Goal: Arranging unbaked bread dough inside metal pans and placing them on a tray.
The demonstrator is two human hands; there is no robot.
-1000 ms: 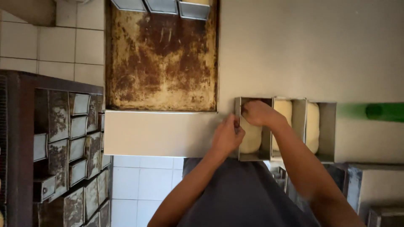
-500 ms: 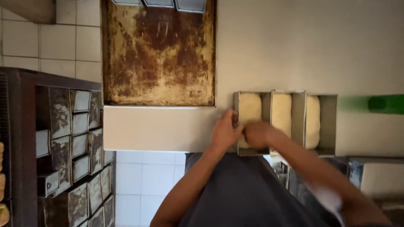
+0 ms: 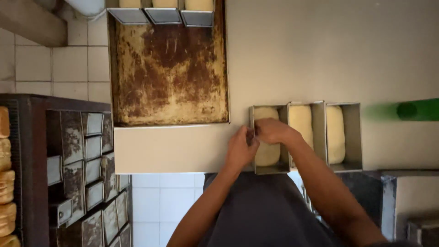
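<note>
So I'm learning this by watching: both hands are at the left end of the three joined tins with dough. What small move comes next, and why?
Probably slide the tins left toward the rusty tray: both the left hand and the right hand grip that end wall, and the tray has bare room.

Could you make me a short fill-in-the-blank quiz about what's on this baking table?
1. Both hands meet at the ____most of the joined loaf tins.
2. The joined set has ____ tins holding dough.
3. The big tray left of the tins looks ____.
4. The left hand rests on that tin's ____ wall.

Missing words: left; three; rusty; left
</note>
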